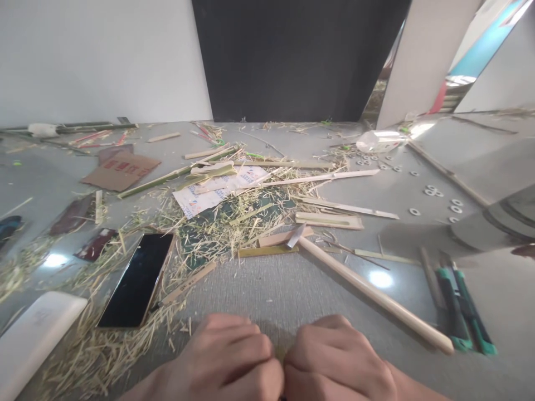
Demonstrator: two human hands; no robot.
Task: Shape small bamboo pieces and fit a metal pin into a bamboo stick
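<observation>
My left hand [234, 356] and my right hand [334, 356] are side by side at the bottom middle, knuckles up and fingers curled tight. The two fists almost touch. A sliver of something yellowish shows between them, but what they hold is hidden. Just beyond, to the right, lies a tool with a long wooden handle [376, 292] and a small metal head [296, 236]. Its head rests by short bamboo strips [267, 252]. Left of my left hand is a dark-screened phone [137, 281], with a thin wooden strip [188, 285] beside it.
Shavings [234, 228] cover a dark green mat and a printed paper sheet [196, 200]. Bamboo strips [330, 177] lie across them. Cardboard [123, 170] and a white device [42, 340] are left; green-black hand tools [463, 306], white rings [432, 191] and a clear bottle [380, 141] are right.
</observation>
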